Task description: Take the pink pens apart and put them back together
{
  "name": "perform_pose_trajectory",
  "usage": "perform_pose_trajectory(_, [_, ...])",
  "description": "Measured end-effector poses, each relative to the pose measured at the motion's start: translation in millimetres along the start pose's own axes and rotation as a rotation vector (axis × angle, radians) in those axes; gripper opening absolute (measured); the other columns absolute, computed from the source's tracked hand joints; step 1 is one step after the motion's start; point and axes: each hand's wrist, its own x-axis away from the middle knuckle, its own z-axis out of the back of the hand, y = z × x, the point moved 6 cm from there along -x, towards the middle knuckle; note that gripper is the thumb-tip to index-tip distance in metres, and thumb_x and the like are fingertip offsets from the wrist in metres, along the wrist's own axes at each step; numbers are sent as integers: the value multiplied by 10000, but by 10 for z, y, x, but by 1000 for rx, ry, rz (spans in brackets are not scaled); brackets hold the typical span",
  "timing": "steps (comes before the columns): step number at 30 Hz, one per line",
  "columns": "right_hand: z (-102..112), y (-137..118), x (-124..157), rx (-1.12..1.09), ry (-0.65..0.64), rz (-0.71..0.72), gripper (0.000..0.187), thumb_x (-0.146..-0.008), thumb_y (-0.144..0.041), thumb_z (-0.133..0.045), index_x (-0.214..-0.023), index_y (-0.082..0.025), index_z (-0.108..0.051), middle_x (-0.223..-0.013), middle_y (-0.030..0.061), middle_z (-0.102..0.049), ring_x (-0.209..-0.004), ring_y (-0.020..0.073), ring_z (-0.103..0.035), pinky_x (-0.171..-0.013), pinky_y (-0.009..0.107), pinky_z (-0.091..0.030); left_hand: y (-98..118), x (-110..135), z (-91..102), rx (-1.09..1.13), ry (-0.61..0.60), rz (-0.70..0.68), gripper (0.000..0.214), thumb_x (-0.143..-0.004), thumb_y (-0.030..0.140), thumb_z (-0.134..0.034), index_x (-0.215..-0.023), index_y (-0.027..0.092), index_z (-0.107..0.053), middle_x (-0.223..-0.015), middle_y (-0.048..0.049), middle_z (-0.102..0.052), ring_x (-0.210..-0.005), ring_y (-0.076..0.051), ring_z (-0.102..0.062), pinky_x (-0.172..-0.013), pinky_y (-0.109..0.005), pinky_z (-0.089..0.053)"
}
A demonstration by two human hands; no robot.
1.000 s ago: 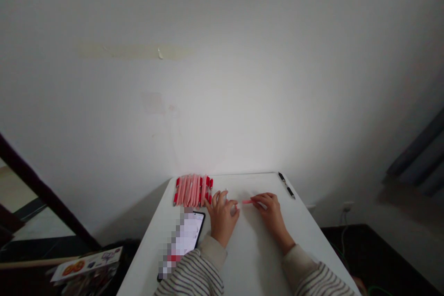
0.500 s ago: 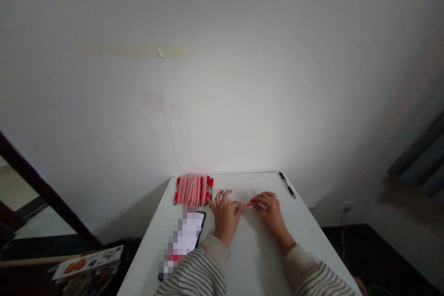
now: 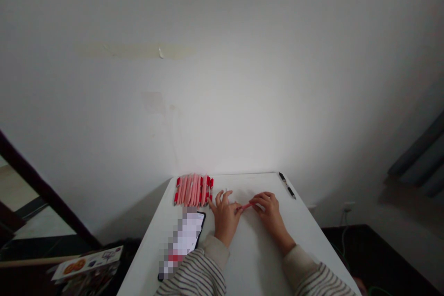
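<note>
Pink pen (image 3: 247, 205) sits between my two hands, just above the middle of the tabletop (image 3: 253, 259), tilted a bit so its right end is the higher one. My right hand (image 3: 270, 210) has its fingertips curled and pinched narrow around that right end. My left hand (image 3: 225, 217) has the other end nipped at the thumb side, with the rest of its fingers fanned out and pointing toward the far edge. It's all pretty tiny in the head view, so I can't tell which fingers actually do the pinching.

Just beyond my left hand, near the far left corner, a row of pink pens (image 3: 193, 190) with red ends lies packed side by side, running front to back. A phone (image 3: 187, 240) lies flat along the left edge, right beside my left sleeve. Over at the far right corner a black pen (image 3: 287, 185) lies on its own, well apart from everything else. Both my sleeves are striped.
</note>
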Motion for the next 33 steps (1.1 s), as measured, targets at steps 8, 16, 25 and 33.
perform_pose_trajectory(8, [5, -28, 1, 0, -21, 21, 186, -802, -208, -588, -902, -305, -712, -976, 32, -676, -1015, 246, -492, -908, 427, -367, -2, 5, -8, -8, -5, -4, 62, -732, 332, -686, -776, 354, -723, -1271, 17, -556, -1278, -313, -364, -1060, -708, -85])
perform_pose_trajectory(16, [-20, -12, -1, -47, -45, -12, 200, -786, -208, -596, -937, -290, -700, -971, 34, -677, -991, 239, -517, -894, 414, -393, -6, 7, -17, 2, 3, -16, 83, -735, 319, -682, -803, 345, -721, -1278, 3, -553, -1280, -315, -363, -1052, -720, -80])
perform_pose_trajectory(25, [-17, 188, 39, 9, 78, -146, 298, -761, -266, -636, -1056, -245, -674, -1002, 69, -672, -1010, 268, -527, -896, 436, -423, 7, 5, -5, 21, 2, -11, 70, -753, 328, -659, -783, 325, -723, -1264, -8, -563, -1275, -317, -368, -1050, -721, -83])
perform_pose_trajectory(33, [-18, 234, 70, -28, 142, -167, 307, -770, -258, -632, -1070, -218, -681, -1037, 112, -628, -1029, 269, -547, -930, 445, -433, -1, 13, -4, 20, 6, -6, 61, -749, 316, -667, -773, 342, -717, -1255, 7, -567, -1276, -302, -369, -1054, -706, -95])
